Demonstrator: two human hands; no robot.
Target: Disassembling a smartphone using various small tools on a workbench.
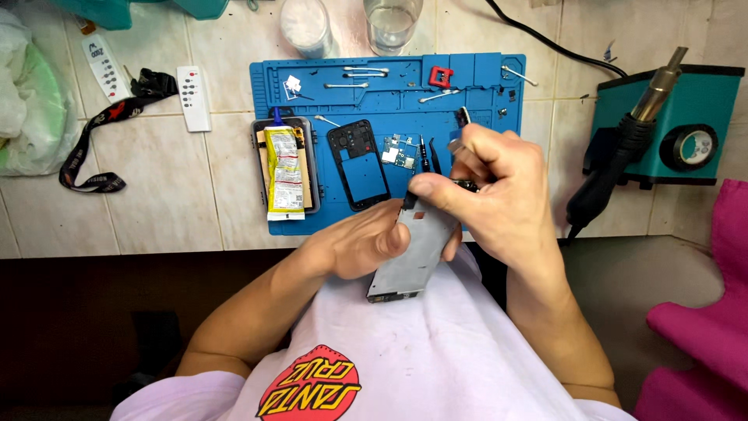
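Note:
My left hand grips a grey metal phone frame, held tilted above my lap at the table's front edge. My right hand pinches a small dark part at the frame's upper end, and a thin metal tool sticks out above its fingers. Just beyond both hands lies a blue work mat. On the mat are a black phone back housing, a small circuit board, black tweezers and a yellow glue tube resting on a dark phone part.
A teal hot-air station with its black handle stands at right. Two clear glass jars sit behind the mat. A white remote, a black lanyard and a plastic bag lie at left. Pink cloth is at right.

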